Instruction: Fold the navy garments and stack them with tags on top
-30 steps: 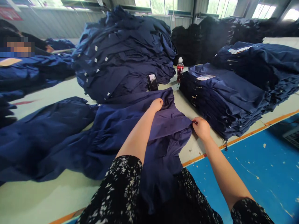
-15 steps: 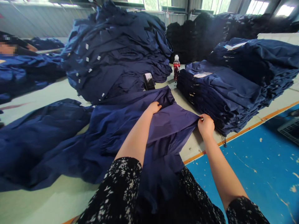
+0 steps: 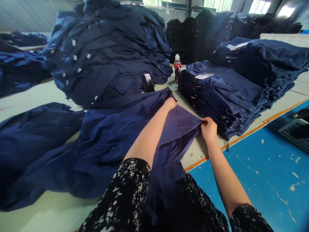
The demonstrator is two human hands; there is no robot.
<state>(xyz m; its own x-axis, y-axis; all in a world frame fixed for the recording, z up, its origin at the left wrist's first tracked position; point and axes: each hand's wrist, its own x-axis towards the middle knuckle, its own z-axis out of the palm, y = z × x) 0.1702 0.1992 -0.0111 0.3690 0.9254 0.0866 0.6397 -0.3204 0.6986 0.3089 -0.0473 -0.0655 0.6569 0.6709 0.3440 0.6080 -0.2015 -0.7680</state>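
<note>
A navy blue garment [image 3: 116, 132] lies spread on the pale table [image 3: 33, 96] in front of me and hangs over the near edge. My left hand [image 3: 170, 104] is closed on the garment's far corner. My right hand [image 3: 209, 129] pinches the near right corner of the same cloth, and the fabric between the two hands is drawn flat. A neat stack of folded navy garments [image 3: 224, 96] stands just right of my right hand.
A tall heap of navy garments [image 3: 108, 54] rises behind, with a phone [image 3: 147, 82] leaning on it and a red drink bottle [image 3: 177, 67] beside. More stacks [image 3: 263, 61] sit at the right. Loose garments [image 3: 31, 129] cover the left. Blue floor [image 3: 265, 174] lies beyond the orange-edged table.
Both hands have carried the cloth's edge a little to the right and away, toward the folded stack, stretching it flatter. The camera has turned slightly left.
</note>
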